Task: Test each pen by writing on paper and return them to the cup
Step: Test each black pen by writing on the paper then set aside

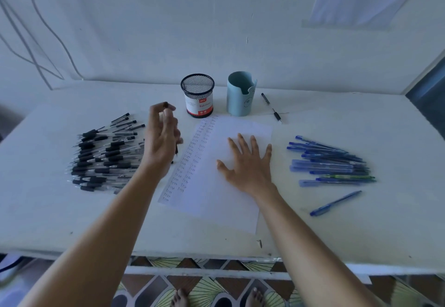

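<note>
The left hand (162, 143), lifted at centre left, curls its fingers round a dark pen (176, 150), tip down by the paper's left edge. The right hand (248, 162) lies flat, fingers spread, pinning the paper (216, 201). This looks like one pen mid-test: next its tip must meet a free spot beside the written columns, then the pen goes into the mesh cup (198, 95) just above. Black pens (106, 155) lie heaped at left and blue pens (332, 164) at right on the table (72, 222).
</note>
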Available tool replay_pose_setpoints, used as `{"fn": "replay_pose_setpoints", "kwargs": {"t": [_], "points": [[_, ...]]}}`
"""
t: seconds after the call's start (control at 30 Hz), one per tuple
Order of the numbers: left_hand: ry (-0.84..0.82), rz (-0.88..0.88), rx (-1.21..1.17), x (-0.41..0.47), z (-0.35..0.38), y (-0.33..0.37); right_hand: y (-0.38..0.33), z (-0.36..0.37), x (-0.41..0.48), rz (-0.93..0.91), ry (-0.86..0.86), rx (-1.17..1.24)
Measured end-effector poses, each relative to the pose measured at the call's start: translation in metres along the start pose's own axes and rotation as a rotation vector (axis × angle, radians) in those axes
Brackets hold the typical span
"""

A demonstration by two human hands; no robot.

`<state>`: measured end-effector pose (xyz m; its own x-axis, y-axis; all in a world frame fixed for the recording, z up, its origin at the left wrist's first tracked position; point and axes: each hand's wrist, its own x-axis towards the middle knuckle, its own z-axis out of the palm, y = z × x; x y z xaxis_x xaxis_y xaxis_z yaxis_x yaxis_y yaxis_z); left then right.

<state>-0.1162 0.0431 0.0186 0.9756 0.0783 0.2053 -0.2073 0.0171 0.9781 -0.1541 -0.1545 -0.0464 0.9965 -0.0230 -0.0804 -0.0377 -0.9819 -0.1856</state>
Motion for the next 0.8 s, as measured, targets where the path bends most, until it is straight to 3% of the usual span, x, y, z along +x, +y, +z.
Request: {"fn": "replay_pose_setpoints", "kwargs": {"t": [0.1, 0.2, 0.37, 0.57, 0.7, 0.8], "points": [[-0.135, -0.306, -0.399, -0.016, 0.005, 0.006, -0.001, -0.001, -0.002, 0.013, 0.013, 0.049], [-0.159, -0.396, -0.557, -0.026, 0.004, 0.003, -0.002, -0.002, -0.002, 0.011, 0.012, 0.048], [-0.039, -0.417, -0.642, -0.034, -0.011, -0.007, 0.000, -0.006, -0.002, 0.030, 0.044, 0.084], [0.029, -0.376, -0.425, -0.045, -0.027, -0.029, -0.002, -0.008, -0.013, -0.054, 0.328, 0.180], [-0.053, -0.434, -0.445, -0.054, -0.033, -0.034, -0.005, -0.018, -0.023, -0.067, 0.120, 0.101], [-0.085, -0.398, -0.334, -0.057, -0.031, -0.033, -0.006, -0.013, -0.031, -0.067, -0.047, 0.058]]}}
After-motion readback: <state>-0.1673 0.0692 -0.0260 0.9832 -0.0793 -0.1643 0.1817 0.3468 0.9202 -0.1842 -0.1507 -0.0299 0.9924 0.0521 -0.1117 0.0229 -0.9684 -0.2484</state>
